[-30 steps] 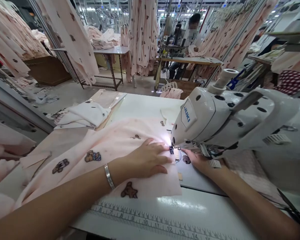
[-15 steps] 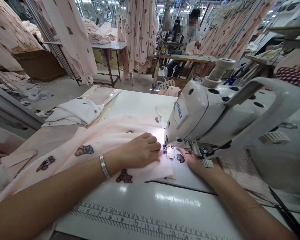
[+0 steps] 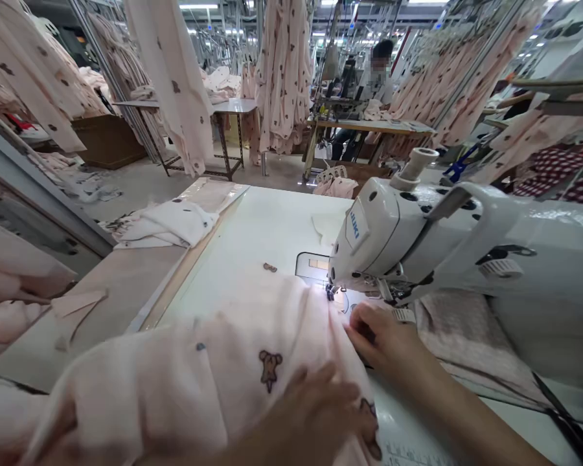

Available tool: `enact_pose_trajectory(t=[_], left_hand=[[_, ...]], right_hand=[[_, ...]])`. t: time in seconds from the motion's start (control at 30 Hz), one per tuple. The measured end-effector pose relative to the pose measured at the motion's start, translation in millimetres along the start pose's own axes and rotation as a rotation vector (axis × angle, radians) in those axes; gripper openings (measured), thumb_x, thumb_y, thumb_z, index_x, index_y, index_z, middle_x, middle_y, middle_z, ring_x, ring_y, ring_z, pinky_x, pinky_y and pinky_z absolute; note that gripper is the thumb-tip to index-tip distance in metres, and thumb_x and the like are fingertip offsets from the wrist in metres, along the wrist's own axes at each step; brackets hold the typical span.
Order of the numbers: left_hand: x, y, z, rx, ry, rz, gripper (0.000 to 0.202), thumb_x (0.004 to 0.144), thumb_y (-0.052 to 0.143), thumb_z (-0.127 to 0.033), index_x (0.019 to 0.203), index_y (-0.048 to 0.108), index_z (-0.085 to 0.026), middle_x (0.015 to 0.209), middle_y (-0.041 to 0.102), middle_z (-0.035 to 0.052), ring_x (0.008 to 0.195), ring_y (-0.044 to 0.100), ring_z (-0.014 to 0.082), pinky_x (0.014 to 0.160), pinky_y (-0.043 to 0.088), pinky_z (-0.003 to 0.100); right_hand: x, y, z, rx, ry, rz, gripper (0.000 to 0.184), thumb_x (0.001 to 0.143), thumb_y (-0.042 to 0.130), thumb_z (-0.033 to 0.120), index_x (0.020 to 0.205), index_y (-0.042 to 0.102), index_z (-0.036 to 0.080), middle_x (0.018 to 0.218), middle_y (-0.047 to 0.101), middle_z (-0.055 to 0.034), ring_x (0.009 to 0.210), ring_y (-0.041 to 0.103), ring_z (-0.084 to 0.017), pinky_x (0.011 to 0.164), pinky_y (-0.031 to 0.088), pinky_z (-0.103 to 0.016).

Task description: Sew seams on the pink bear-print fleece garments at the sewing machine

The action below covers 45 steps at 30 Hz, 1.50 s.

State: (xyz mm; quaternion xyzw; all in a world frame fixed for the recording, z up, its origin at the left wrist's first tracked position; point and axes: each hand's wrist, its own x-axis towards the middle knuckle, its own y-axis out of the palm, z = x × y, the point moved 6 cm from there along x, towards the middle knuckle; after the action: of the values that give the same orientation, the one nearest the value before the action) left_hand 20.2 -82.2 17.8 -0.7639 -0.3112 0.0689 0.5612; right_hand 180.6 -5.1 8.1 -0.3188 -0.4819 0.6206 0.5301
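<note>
A brown box, contents unclear, sits left beyond the sewing machine; in front of the machine, pink fabric passes beneath the blurred left hand, beside the half-curled right hand; neither's grip can be told.

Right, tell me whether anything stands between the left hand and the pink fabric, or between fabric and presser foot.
Nothing visible does. The left hand, blurred, lies directly over the pink fabric, which reaches the presser foot with no object seen between. The right hand is at the fabric's right edge.
</note>
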Motion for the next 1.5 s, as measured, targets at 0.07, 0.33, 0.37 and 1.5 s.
enact_pose_trajectory(t=[0.07, 0.33, 0.37, 1.5], left_hand=[[30, -19.6, 19, -0.081, -0.071, -0.044, 0.023, 0.092, 0.042, -0.021, 0.112, 0.053, -0.018, 0.112, 0.062, 0.0074, 0.11, 0.055, 0.0199, 0.107, 0.036, 0.041], [50, -15.0, 71, 0.048, -0.051, -0.005, 0.022, 0.093, 0.043, -0.025, 0.11, 0.053, -0.014, 0.131, 0.049, 0.0129, 0.127, 0.04, 0.0273, 0.106, 0.032, 0.05], [50, -14.4, 69, 0.032, -0.031, 0.005, 0.022, 0.093, 0.044, -0.027, 0.107, 0.054, -0.014, 0.128, 0.051, 0.0125, 0.125, 0.042, 0.0271, 0.106, 0.031, 0.049], [83, -11.1, 110, 0.078, -0.081, -0.043, 0.061, 0.088, 0.049, -0.055, 0.13, 0.042, -0.011, 0.141, 0.044, 0.0154, 0.136, 0.033, 0.0277, 0.111, 0.026, 0.049]], right_hand=[[0, -1, -6, 0.04, -0.01, -0.025, 0.021, 0.086, 0.049, 0.035, 0.069, 0.05, 0.023, 0.062, 0.058, 0.0037, 0.055, 0.056, -0.012, 0.05, 0.042, -0.022], [-7, -30, -22, -0.055, -0.071, -0.303, 0.031, 0.088, 0.046, 0.041, 0.079, 0.068, 0.02, 0.085, 0.069, -0.0112, 0.087, 0.064, -0.03, 0.071, 0.052, -0.043], [-12, -32, -13, -0.052, -0.103, -0.31, 0.029, 0.09, 0.045, 0.038, 0.085, 0.069, 0.022, 0.089, 0.069, -0.01, 0.09, 0.064, -0.028, 0.074, 0.052, -0.042], [-11, 17, -27, -0.191, -0.098, 0.154, 0.06, 0.092, 0.035, 0.054, 0.142, 0.039, 0.02, 0.139, 0.047, -0.0117, 0.131, 0.038, -0.036, 0.098, 0.043, -0.059]])
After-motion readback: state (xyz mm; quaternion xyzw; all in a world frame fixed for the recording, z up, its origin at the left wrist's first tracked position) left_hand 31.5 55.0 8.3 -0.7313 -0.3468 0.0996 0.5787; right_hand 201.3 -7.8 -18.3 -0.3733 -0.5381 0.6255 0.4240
